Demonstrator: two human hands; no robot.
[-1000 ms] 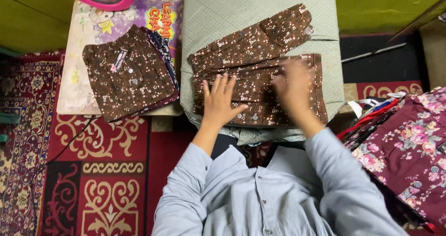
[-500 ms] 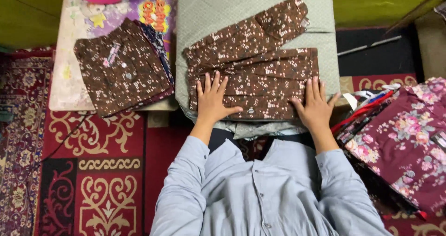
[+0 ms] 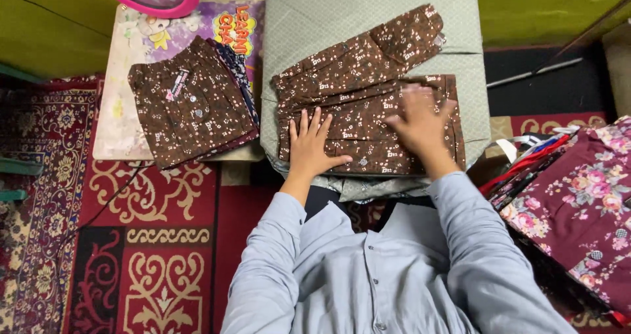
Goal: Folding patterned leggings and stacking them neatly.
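A folded brown patterned garment point(image 3: 190, 107) lies on a colourful board point(image 3: 125, 58); a maroon floral cloth point(image 3: 582, 206) sits right, red patterned carpet point(image 3: 158, 255) below.

1. One camera sat on my head and looked almost straight down over my chest
2. It faced forward and downward, so my grey sleeves rose from the bottom edge toward my left hand point(image 3: 310, 144) and right hand point(image 3: 420, 125)
3. It was near: the padded board point(image 3: 368, 18) before me filled the upper middle
4. The patterned red carpet point(image 3: 151, 255) took the lower left, a green wall point(image 3: 52, 25) the top
5. There was no second view to share any of this
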